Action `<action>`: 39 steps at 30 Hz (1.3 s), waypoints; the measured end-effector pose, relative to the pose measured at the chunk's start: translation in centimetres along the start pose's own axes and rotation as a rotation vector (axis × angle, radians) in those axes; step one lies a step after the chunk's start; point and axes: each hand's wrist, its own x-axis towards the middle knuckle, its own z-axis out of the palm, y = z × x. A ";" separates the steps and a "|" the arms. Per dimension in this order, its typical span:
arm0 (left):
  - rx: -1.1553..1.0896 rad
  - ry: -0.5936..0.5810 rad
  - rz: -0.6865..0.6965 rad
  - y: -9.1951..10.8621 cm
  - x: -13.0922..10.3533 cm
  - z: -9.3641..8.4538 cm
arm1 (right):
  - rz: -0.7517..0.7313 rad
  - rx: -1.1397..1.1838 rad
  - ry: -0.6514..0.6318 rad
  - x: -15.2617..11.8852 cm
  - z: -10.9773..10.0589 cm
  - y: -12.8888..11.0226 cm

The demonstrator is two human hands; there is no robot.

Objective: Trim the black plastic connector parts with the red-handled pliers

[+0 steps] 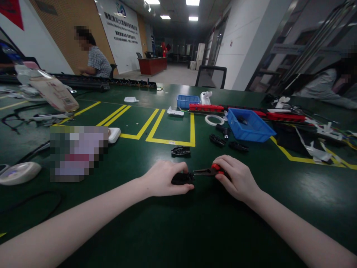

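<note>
My left hand (pixel 164 178) is closed around a small black part (pixel 181 178), pinched between thumb and fingers just above the green table (pixel 178 230). In my right hand (pixel 237 176) is a pair of needle-nose pliers (pixel 205 172) with red handles. The plier tips point left and reach the right end of the black part; whether they grip it I cannot tell. Beyond my hands lies another black part (pixel 180 151). More black pieces (pixel 217 140) lie farther right, next to a black piece with a round end (pixel 225 131).
A blue bin (pixel 251 128) stands at the right, with a roll of white tape (pixel 214 120) beside it. Farther back is a smaller blue bin (pixel 188 101). At the left are a white mouse (pixel 21 173), a white case (pixel 113 135) and a bottle (pixel 54 91). Two people sit farther off.
</note>
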 end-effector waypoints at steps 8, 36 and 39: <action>-0.029 0.053 0.042 -0.3 0.1 0.4 | -0.052 -0.010 -0.010 0.1 0.5 0.0; 0.120 0.086 0.133 -0.2 0.0 0.9 | -0.048 -0.090 -0.090 0.3 0.3 -0.7; 0.127 0.082 0.129 -0.2 0.1 1.0 | -0.053 -0.094 -0.091 0.3 0.3 -0.8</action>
